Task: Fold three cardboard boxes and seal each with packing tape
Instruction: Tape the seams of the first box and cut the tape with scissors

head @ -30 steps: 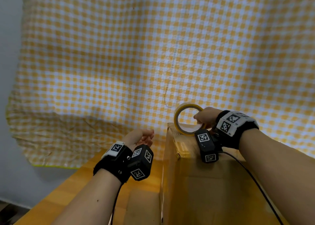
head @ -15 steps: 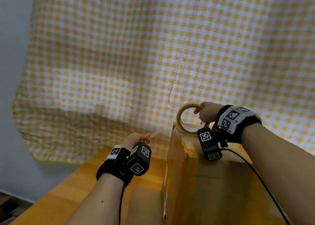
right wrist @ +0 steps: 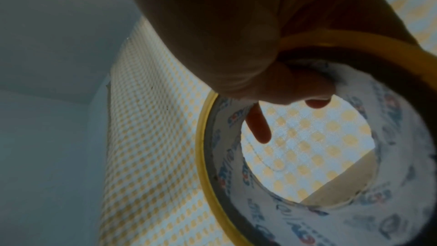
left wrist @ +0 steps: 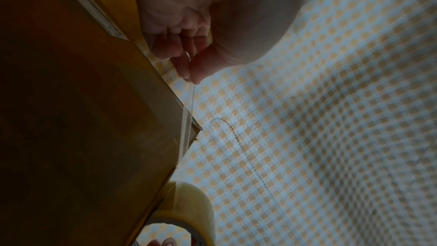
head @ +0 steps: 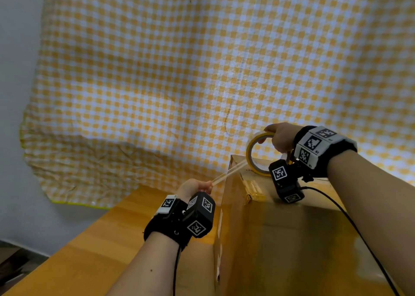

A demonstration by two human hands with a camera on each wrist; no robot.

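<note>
While the big box (head: pixel 292 239) stands on the table (head: pixel 89 250) near its far edge, the right hand (head: pixel 281 138) grips the tape roll (head: pixel 256 154) on the box's top far corner, and the left hand (head: pixel 193 188) pinches the tape strip (head: pixel 229 172) pulled from it.

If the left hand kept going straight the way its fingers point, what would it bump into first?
Probably the tape roll. The left hand pinches the tape strip, and its fingers point along that strip, past the box corner, toward the roll. Depth is unclear, so it might graze the corner first.
</note>
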